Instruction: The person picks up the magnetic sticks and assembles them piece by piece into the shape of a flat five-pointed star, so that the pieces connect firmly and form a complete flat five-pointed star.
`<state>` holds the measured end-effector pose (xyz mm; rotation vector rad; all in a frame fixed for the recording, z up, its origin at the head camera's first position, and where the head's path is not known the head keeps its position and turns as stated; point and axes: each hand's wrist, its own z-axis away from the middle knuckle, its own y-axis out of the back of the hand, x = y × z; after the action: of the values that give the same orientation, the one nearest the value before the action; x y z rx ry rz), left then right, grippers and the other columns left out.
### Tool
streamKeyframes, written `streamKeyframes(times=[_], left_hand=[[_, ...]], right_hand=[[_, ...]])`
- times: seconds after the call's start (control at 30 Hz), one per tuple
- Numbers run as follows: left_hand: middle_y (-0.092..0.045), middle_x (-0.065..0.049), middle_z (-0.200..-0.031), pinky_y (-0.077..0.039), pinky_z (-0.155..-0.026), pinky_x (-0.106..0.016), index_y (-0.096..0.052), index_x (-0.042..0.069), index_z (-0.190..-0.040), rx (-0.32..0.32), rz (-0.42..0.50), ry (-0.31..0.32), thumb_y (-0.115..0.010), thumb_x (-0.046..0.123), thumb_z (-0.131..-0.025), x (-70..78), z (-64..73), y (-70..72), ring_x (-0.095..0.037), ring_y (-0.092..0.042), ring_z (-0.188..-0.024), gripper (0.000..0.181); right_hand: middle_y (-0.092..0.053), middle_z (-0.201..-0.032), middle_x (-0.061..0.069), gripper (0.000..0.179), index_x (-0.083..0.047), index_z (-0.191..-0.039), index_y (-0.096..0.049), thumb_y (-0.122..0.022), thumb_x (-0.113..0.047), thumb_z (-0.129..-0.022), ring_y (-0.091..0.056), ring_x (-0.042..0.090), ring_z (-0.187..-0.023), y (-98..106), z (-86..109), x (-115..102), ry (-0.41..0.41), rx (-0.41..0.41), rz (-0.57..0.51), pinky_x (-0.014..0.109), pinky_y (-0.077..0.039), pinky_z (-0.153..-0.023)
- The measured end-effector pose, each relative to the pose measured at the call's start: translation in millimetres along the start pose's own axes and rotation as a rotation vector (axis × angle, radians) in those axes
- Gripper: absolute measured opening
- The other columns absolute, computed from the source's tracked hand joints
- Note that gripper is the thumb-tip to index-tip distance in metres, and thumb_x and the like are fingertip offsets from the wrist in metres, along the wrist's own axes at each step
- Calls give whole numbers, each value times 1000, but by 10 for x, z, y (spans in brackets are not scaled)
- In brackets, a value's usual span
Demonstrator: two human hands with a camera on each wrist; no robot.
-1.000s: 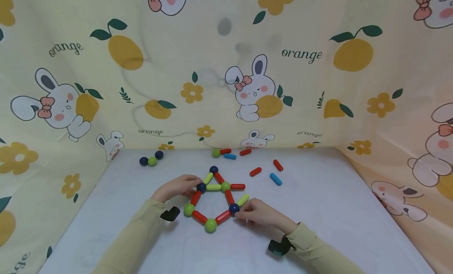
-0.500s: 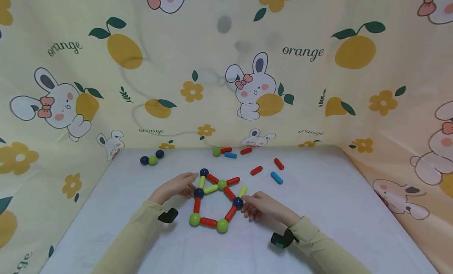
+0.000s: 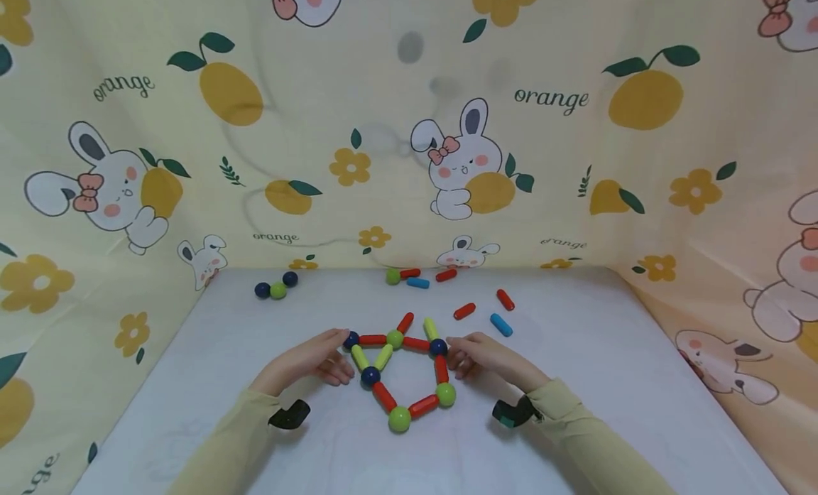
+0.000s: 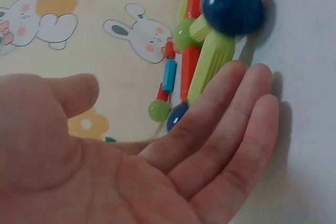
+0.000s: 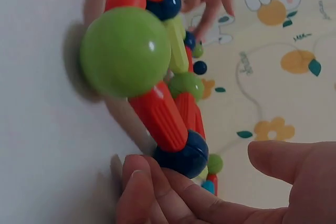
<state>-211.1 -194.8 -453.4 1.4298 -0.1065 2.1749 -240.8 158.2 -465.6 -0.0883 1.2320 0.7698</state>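
Observation:
A flat frame of magnetic sticks and balls lies on the table between my hands. It is a five-sided ring with a triangle at its far left side. My left hand (image 3: pixel 312 361) is beside the triangle's outer dark blue ball (image 3: pixel 351 339); in the left wrist view its fingers are extended beside a yellow-green stick (image 4: pixel 212 64), the thumb apart. My right hand (image 3: pixel 488 360) has its fingertips at another dark blue ball (image 5: pixel 184 155), with its thumb lifted away in the right wrist view. From that ball a yellow-green stick (image 3: pixel 430 329) points outward; a red stick (image 3: pixel 405 322) projects from the far green ball (image 3: pixel 395 339).
At the back left lie two dark blue balls (image 3: pixel 263 290) and a green ball (image 3: pixel 277 291). Behind the frame are a green ball (image 3: pixel 393 276), several loose red sticks (image 3: pixel 464 311) and two blue sticks (image 3: pixel 501 325). A printed cloth (image 3: pixel 383 126) encloses the table.
The frame has turned counterclockwise on the table. Its triangle has swung left and nearer, while the right dark blue ball has moved away from me. Both hands have shifted along with it.

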Motion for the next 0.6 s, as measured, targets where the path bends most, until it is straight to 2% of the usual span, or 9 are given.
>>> streamKeyframes(times=[0.2,0.33,0.47,0.6], left_hand=[[-66,-18,-95,-56,-74,-38,-39,-5,-136,1,13,-20,-42,49,-99,-46,148,40,-29,-66,-81,66],[-64,-18,-102,-56,-76,-37,-51,-8,-127,-32,37,-24,-43,51,-98,-43,177,45,-28,-66,-85,67],[-63,-18,-105,-55,-79,-36,-57,-8,-120,-63,38,-23,-41,50,-99,-54,179,42,-28,-66,-87,64],[-66,-17,-101,-55,-79,-37,-63,-5,-111,-75,11,-22,-44,53,-97,-73,185,34,-28,-66,-86,62]], right_hand=[[-65,-88,10,40,2,-111,-64,-52,-34,-98,-64,23,-75,83,-76,-29,-14,69,87,31,-55,-69],[-63,-86,7,39,1,-116,-63,-56,-32,-97,-61,20,-73,145,-156,-43,-21,118,167,29,-54,-68],[-61,-87,8,37,-1,-120,-61,-59,-29,-95,-59,20,-68,172,-235,-48,-8,121,204,27,-52,-65],[-60,-92,7,35,-5,-119,-63,-62,-29,-94,-57,20,-68,157,-297,-31,13,119,250,27,-50,-63]])
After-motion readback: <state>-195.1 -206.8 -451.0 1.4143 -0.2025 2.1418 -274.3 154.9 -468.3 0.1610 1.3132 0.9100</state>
